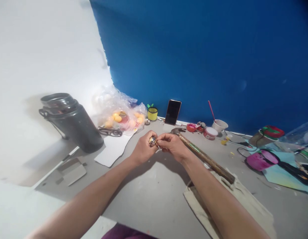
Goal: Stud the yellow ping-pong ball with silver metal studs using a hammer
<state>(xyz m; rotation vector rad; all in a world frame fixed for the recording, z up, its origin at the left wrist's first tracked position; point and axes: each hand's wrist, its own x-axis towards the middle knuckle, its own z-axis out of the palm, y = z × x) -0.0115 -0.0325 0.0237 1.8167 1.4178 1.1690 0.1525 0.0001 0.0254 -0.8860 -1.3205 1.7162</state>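
Observation:
My left hand is closed around a small round shiny metal piece with some yellow at its edge. Right beside it, my right hand has its thumb and fingertips pinched together close to the metal piece. Whatever lies between those fingertips is too small to make out. Both hands are over the middle of the grey table. Just past my right hand lies a claw hammer with a worn wooden handle, partly behind my right forearm.
A large dark flask without a lid stands left. Behind are eyeglasses, white paper, a plastic bag with orange balls, and an upright phone. Paint pots, a cup and beige cloth lie right.

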